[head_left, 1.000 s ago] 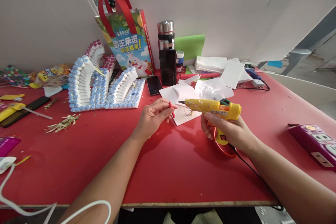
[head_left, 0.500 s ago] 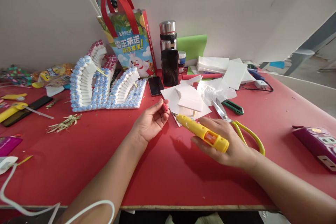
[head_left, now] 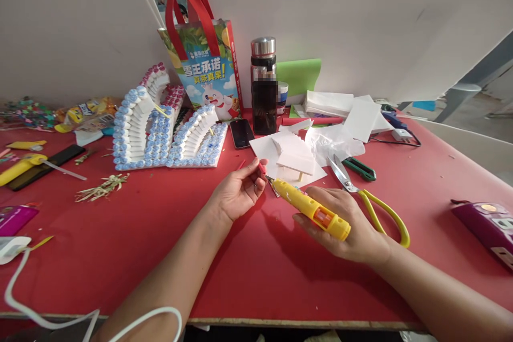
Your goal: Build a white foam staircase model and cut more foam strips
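Glue gun (head_left: pixel 310 207) has turned toward red piece (head_left: pixel 262 169) in left fingers (head_left: pixel 247 172).

Left hand (head_left: pixel 239 191): fingertips pinch small red piece (head_left: pixel 262 169).
Right hand (head_left: pixel 348 219): wrapped round yellow glue gun (head_left: pixel 308 206), nozzle aimed at red piece; contact unclear.
Scissors (head_left: pixel 351 187): on red table (head_left: pixel 240 278), blades slightly parted, beside green cutter (head_left: pixel 360 169).
Beyond hands: white board pieces (head_left: pixel 295 163), black phone (head_left: pixel 241 133) flat.
Back: metal bottle (head_left: pixel 263 48), printed bag (head_left: pixel 218 67) upright.
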Available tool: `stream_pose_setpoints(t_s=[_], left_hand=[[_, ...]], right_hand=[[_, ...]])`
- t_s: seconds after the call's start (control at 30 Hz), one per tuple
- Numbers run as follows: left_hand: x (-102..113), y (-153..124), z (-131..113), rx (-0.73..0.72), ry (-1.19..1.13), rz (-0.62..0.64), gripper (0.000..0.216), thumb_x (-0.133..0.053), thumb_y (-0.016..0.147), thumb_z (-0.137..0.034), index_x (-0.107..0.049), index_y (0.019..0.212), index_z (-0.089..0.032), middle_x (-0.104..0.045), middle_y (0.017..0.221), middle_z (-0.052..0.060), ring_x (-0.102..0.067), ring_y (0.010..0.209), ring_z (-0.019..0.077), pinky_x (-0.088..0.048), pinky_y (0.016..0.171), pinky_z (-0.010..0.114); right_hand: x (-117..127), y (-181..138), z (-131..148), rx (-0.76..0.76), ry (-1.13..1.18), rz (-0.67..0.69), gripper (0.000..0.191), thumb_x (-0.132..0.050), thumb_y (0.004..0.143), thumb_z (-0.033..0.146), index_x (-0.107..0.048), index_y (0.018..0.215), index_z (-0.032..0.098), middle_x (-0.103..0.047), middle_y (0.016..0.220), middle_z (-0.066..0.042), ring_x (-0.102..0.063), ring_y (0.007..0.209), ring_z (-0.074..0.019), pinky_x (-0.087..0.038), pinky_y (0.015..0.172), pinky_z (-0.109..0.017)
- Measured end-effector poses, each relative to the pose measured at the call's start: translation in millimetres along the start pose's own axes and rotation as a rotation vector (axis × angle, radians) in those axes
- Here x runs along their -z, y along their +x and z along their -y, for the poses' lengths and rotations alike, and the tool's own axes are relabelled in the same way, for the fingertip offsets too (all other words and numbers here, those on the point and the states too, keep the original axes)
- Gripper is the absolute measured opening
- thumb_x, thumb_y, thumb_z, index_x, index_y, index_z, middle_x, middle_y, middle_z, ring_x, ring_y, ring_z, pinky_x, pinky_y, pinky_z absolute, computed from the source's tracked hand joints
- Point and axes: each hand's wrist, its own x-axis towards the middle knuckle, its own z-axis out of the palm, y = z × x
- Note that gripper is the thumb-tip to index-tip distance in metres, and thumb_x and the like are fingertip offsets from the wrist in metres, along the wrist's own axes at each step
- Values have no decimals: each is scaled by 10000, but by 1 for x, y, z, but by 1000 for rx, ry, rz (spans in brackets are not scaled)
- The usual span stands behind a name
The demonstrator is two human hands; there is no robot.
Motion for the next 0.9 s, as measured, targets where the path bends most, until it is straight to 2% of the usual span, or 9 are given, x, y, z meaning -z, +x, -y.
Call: stream_pose_setpoints(t_s=[0.33,0.9], left_hand=[[0,-3,1,16,13,13,158,-590,947,-113,-687,995,3,-626,736,67,-620,604,80,-518,494,121],[1,-2,1,36,-10,43,162,-572,960,-119,-680,993,-3,-627,752,74,-620,615,78,-507,489,113]], right_hand=[[-1,-2,-2,21,-44,-43,252,-587,929,292,-393,782,229,-385,622,58,-327,512,-105,-257,517,-288],[-2,-2,-2,-3,-54,-48,233,-589,935,322,-436,790,220,-409,623,50,-355,511,-107,-272,521,-289]])
